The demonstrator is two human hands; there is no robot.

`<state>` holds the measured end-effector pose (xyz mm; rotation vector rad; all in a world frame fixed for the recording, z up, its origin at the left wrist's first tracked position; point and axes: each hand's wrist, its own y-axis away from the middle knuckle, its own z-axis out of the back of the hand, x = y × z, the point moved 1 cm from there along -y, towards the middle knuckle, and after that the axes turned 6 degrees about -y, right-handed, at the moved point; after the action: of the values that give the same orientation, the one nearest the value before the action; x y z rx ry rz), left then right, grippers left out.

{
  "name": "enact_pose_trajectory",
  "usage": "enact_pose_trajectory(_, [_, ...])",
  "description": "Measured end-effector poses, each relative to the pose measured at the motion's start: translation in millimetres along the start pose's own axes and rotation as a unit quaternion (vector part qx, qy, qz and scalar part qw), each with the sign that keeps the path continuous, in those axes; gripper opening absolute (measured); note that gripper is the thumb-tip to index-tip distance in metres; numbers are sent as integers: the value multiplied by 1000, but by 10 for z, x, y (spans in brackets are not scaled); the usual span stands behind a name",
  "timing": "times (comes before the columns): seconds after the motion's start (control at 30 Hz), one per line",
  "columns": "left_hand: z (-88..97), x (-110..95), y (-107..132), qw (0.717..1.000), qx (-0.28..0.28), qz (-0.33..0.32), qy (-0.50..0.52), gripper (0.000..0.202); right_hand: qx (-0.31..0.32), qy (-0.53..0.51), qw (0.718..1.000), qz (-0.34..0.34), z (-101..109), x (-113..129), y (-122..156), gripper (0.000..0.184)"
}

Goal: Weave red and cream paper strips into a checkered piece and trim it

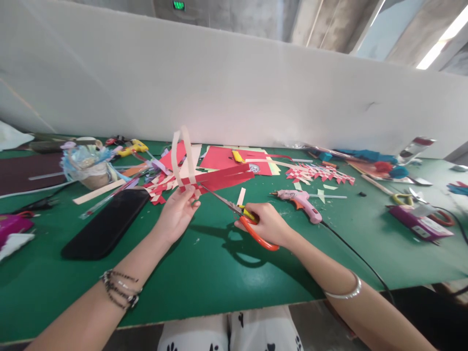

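Note:
My left hand [178,210] pinches a woven paper piece [219,178] made of red strips and cream strips, lifted a little above the green table [204,263]. Two cream strips [182,153] curl upward from it. My right hand [268,225] grips orange-handled scissors [252,228], whose blades [219,199] point left and reach the lower edge of the red paper near my left fingers.
A black phone [106,222] lies at the left. A pink glue gun [302,200] with its black cord rests to the right. Red paper sheets [226,158], a woven red-and-white mat [318,173], a cup with ribbon [87,168], other scissors [405,199] and scraps crowd the back. A white wall stands behind.

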<state>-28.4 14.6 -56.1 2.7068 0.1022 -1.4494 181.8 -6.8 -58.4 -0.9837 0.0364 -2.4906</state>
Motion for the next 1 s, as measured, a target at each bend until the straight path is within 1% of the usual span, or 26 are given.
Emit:
enact_pose_trajectory(0.23, [17, -2, 1, 1000, -3, -12, -23, 25, 34, 4, 999, 5, 7, 10, 3, 39])
enact_pose_trajectory(0.33, [30, -5, -15, 999, -12, -19, -30, 27, 56, 18, 998, 9, 24, 16, 9, 37])
enact_pose_trajectory(0.43, [48, -9, -37, 998, -32, -30, -37, 27, 64, 32, 997, 6, 44, 16, 16, 38])
enact_pose_trajectory(0.53, [80, -16, -59, 996, -65, -41, -51, 24, 68, 36, 997, 4, 62, 11, 18, 36])
enact_pose_trajectory(0.63, [134, -38, -86, 989, -116, -57, -68, 21, 62, 21, 998, 5, 81, 0, 9, 33])
enact_pose_trajectory(0.73, [182, -79, -114, 980, -165, -79, -79, 21, 39, -24, 999, 9, 99, -22, -6, 32])
enact_pose_trajectory(0.8, [190, -114, -120, 971, -180, -114, -112, 20, 19, -54, 998, 17, 107, -40, -14, 32])
enact_pose_trajectory(0.83, [183, -133, -117, 965, -172, -143, -140, 18, 9, -65, 998, 21, 109, -48, -17, 31])
enact_pose_trajectory(0.87, [170, -153, -110, 957, -150, -176, -176, 17, -1, -73, 997, 24, 110, -56, -19, 30])
enact_pose_trajectory(0.93, [142, -190, -84, 938, -89, -233, -243, 16, -19, -80, 996, 26, 113, -67, -23, 29])
enact_pose_trajectory(0.97, [134, -207, -69, 928, -66, -251, -266, 17, -26, -82, 996, 26, 114, -71, -24, 29])
enact_pose_trajectory(1.0, [135, -224, -55, 921, -55, -262, -284, 18, -32, -85, 996, 26, 115, -73, -26, 30])
